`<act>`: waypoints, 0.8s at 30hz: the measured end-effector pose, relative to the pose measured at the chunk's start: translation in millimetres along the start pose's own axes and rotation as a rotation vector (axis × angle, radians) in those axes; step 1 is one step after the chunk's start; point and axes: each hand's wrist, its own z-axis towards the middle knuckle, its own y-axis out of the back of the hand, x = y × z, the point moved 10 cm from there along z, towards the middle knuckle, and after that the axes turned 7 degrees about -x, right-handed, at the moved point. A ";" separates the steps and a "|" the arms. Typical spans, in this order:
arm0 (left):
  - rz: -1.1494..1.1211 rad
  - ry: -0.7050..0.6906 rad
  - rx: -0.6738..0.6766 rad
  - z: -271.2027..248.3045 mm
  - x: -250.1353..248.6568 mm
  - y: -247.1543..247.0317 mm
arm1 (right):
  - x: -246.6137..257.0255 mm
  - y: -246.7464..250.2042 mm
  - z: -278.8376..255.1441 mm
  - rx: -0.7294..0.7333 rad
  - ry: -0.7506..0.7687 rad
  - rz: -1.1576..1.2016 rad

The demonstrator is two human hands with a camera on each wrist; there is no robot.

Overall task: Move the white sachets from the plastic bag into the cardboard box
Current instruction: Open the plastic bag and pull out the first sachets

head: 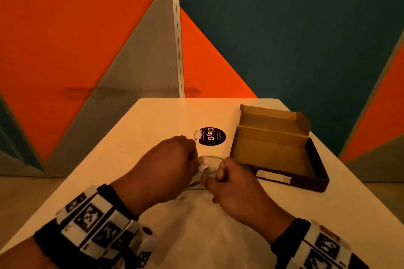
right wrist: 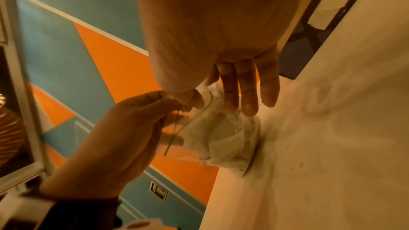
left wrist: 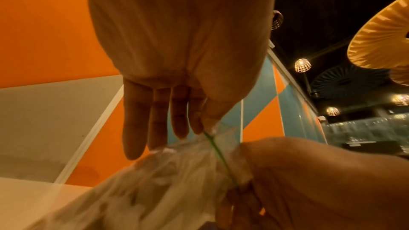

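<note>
Orange, teal and grey wall panels point(head: 87, 39) rise behind the pale table point(head: 153, 120) I am working at, cut into big triangles with a white post point(head: 178, 28) running up between them. Round pleated lamps point(left wrist: 380, 36) and small caged bulbs point(left wrist: 302, 65) hang from a dark ceiling in the left wrist view.

On the far right of the table sits the cardboard box point(head: 277, 148), open, its lid standing up at the far side, brown inside and dark outside. I cannot see any sachets in it. Left of the box, a round dark sticker point(head: 211, 136) lies flat on the table.

Near the middle of the table, just near and left of the box, is the clear plastic bag point(right wrist: 221, 135), crumpled, its body resting on the table and its mouth raised between my hands. A thin green line point(left wrist: 219, 153) runs along the mouth. White sachets point(head: 202, 167) show through the plastic at the opening; how many, I cannot tell.

My left hand point(head: 166, 164) pinches the left edge of the mouth between thumb and forefinger, the other fingers point(left wrist: 159, 116) fairly straight beside it. My right hand point(head: 236, 183) pinches the right edge the same way, its remaining fingers point(right wrist: 250, 90) stretched out over the bag. Both hands hold the opening apart, close together, above the table.

Banded wrist straps point(head: 96, 220) with black-and-white square markers wrap both my forearms at the near edge.
</note>
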 end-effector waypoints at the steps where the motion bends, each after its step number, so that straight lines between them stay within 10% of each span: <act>1: -0.006 -0.006 -0.025 0.0 -2.9 1.4 | 5.9 3.6 -2.9 -0.044 0.055 -0.049; 6: -0.073 0.039 -0.135 4.6 1.1 14.2 | 43.9 2.9 -24.5 -0.148 0.391 -0.319; 20: 0.393 -0.221 0.148 -15.8 -20.2 -12.7 | 30.9 -10.8 -8.8 0.091 0.397 -0.442; 24: 0.139 -0.283 0.199 -14.4 -24.9 -10.5 | 30.7 -11.1 -2.2 0.142 0.429 -0.468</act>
